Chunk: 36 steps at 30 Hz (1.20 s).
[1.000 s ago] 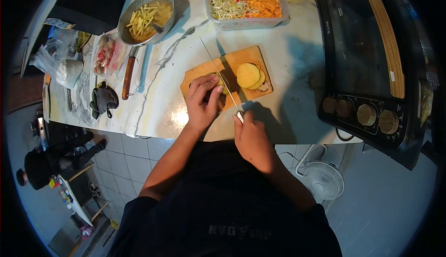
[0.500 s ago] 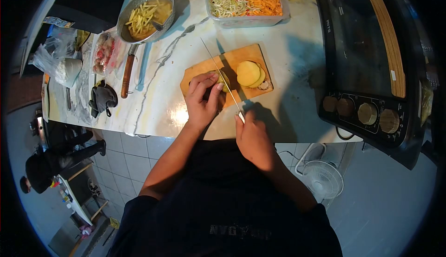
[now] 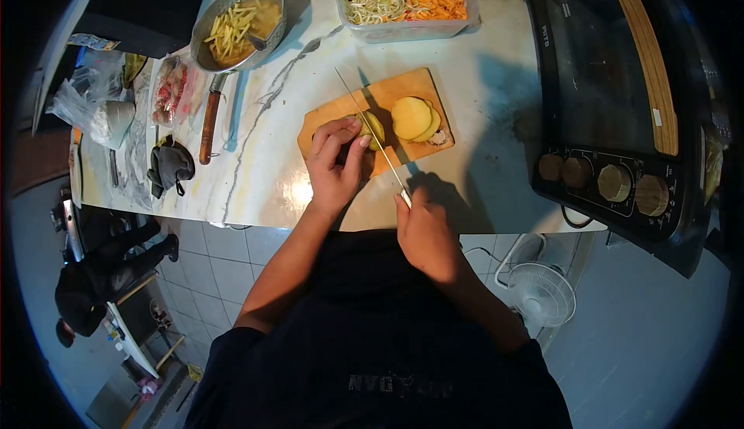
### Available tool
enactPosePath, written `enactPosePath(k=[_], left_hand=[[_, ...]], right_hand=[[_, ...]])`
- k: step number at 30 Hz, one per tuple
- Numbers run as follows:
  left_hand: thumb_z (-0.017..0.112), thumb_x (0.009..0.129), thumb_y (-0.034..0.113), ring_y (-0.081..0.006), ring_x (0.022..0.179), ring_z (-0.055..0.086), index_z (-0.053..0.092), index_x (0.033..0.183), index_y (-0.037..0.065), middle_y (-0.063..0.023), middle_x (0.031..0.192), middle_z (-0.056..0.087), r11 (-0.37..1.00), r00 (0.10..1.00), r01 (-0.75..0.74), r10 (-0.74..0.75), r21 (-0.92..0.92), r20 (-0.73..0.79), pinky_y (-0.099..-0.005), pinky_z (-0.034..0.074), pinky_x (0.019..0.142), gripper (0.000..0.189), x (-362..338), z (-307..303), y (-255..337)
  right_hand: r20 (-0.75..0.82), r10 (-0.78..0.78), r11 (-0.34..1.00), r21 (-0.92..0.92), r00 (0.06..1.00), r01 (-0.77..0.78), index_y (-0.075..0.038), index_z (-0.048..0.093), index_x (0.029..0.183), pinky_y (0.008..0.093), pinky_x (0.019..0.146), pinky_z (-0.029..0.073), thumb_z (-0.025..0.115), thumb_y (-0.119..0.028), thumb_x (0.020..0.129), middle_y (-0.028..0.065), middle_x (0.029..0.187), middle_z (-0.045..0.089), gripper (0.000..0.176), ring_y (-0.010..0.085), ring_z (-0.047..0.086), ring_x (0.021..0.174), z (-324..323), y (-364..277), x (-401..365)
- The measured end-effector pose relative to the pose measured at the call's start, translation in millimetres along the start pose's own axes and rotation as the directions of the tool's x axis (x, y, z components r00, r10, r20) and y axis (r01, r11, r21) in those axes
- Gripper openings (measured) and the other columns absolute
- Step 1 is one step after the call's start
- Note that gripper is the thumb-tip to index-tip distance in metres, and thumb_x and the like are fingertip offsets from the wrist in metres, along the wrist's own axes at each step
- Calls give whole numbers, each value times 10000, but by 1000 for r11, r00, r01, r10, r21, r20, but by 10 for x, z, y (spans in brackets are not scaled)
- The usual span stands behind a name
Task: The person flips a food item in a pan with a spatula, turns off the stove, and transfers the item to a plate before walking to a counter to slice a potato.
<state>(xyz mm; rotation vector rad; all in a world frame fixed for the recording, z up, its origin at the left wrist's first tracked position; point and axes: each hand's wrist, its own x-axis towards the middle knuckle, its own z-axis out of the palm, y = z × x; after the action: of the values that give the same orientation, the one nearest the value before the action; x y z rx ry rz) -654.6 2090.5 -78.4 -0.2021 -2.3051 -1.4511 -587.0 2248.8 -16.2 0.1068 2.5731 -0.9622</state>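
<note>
On the wooden cutting board (image 3: pixel 422 80), my left hand (image 3: pixel 333 161) is closed on a potato (image 3: pixel 375 128), its fingertips curled over the top. My right hand (image 3: pixel 424 227) grips the handle of a long knife (image 3: pixel 394 169), whose thin blade slants up and left across the potato beside my left fingertips. A few round yellow potato slices (image 3: pixel 413 119) lie overlapping on the right part of the board, with a small pale brown patch by the board's lower right corner.
A metal pan (image 3: pixel 200 51) with cut strips in liquid stands upper left. Beyond the board is a plastic container (image 3: pixel 403 34) of sprouts and shredded orange vegetable. A black oven (image 3: pixel 612 80) is at right. Plastic bags (image 3: pixel 105 103), a dark cloth (image 3: pixel 170 165) and another person (image 3: pixel 81 289) are at left.
The knife has shifted very slightly at the potato, and my right hand has moved a little to the right. The other person at left has moved slightly. The whole view has shifted a little.
</note>
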Motion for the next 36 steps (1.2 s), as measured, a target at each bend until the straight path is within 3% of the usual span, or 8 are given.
enactPosePath(k=[7,14,23,26,28,29,31,36], left_hand=[[703,820,24,-267,947,623,650,963,-19,-153,1037,624,1000,1000,5,-5,-3,5,-316,500,810,158,4,14,-11],[697,819,16,-271,965,613,645,966,-25,-160,1041,619,1000,1000,-1,1,-11,-10,-324,494,826,161,-2,35,-21],[688,819,25,-290,963,604,618,1024,-16,-159,1076,597,1000,1000,-12,12,-22,-3,-334,478,848,220,-15,-17,14],[646,857,-4,-211,990,586,540,1113,-11,-151,1086,574,987,992,-109,101,114,76,-270,483,831,277,0,-105,142],[653,856,-13,-163,875,612,493,1178,0,-114,1023,600,951,945,299,-283,-82,166,-242,488,784,360,-77,-125,166],[653,856,-13,-163,875,612,493,1178,0,-114,1023,600,950,945,300,-283,-86,162,-242,488,784,360,-101,-132,158],[735,820,80,-113,727,602,478,1218,9,-108,907,610,874,892,449,-427,-186,146,-235,474,612,479,-135,-161,127],[732,823,72,-111,664,599,480,1220,6,-97,861,619,908,912,403,-387,-117,136,-246,495,601,475,-126,-273,111]], right_hand=[[55,51,998,38,997,-53,46,467,929,575,668,474,459,-290,975,335,740,591,339,532,580,760,55,93,116],[35,15,997,73,999,-18,40,468,913,594,677,451,460,-286,976,322,745,597,331,540,571,751,106,212,67],[-13,9,985,171,1000,-6,23,478,868,507,585,453,491,-224,969,263,717,595,267,477,583,741,-87,215,44],[-30,-5,983,181,1000,11,14,488,866,538,599,474,501,-265,964,267,700,604,296,480,595,709,-140,263,50],[-35,-27,975,220,999,34,7,493,870,533,591,465,517,-259,959,261,714,603,281,481,589,713,-192,291,34],[-35,-30,976,215,999,37,7,493,870,533,591,465,517,-259,959,261,714,603,281,481,589,713,-218,301,24],[-58,-38,979,197,998,48,25,493,863,470,569,440,509,-227,966,254,712,582,273,464,587,738,-262,316,20],[-17,33,990,141,999,-30,27,511,888,470,585,441,505,-231,967,261,725,584,270,464,589,739,-298,325,71]])
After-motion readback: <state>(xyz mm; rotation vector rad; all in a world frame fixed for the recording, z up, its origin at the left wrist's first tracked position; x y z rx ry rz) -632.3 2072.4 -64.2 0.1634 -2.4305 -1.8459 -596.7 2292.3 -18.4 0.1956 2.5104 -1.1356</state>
